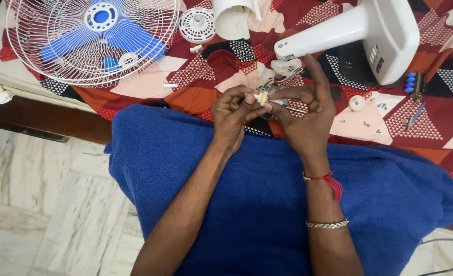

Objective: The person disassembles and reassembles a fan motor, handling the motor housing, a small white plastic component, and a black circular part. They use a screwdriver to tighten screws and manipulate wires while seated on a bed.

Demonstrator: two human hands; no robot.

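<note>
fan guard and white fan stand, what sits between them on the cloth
In the head view, a round white perforated disc and a white cylindrical housing lie between the fan guard and the fan stand.

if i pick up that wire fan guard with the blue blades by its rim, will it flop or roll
The fan guard is thin wire, so probably light and slightly springy. Being round, it might roll if stood on edge. It overhangs the patterned cloth, so a push could tip it off.

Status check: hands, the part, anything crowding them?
Left hand and right hand pinch small white part, coloured wires attached. Fan stand close behind; loose screws alongside.
</note>
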